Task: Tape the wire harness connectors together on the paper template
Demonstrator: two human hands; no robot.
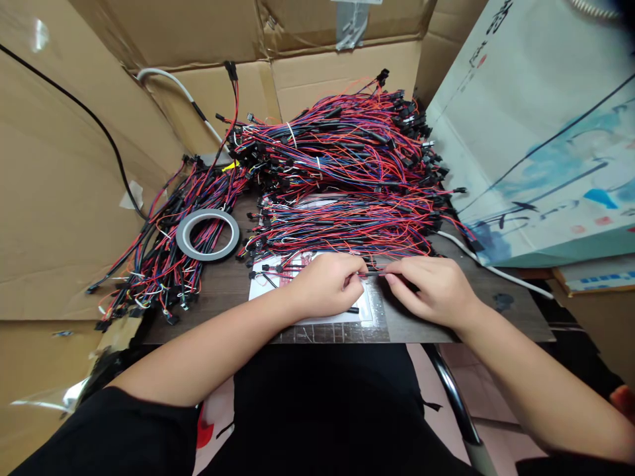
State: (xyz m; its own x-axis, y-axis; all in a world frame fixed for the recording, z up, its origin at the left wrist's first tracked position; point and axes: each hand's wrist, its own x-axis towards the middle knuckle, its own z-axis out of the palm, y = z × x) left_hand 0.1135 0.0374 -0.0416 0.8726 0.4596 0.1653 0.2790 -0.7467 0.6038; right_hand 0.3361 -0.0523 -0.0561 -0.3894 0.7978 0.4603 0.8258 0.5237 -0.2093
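My left hand (331,285) is closed over a thin wire harness (376,272), its thumb and fingers pressed together. Opposite it, my right hand (430,288) pinches the same harness between thumb and fingertips. A short dark stretch with a little red wire shows in the gap between the hands. More wires with black connectors (279,268) lie to the left, partly hidden behind my left hand. Beneath it is a white printed sheet (260,289) in a clear cover. A small black tube piece (353,310) rests on this sheet near my left hand.
Behind my hands lies a flat row of wire harnesses (342,225), with a tall tied heap (337,149) beyond. At left, a grey tape roll (181,238) rests on another bundle (163,264). Cardboard walls (342,79) and a pale painted panel (546,158) enclose the dark table (476,297).
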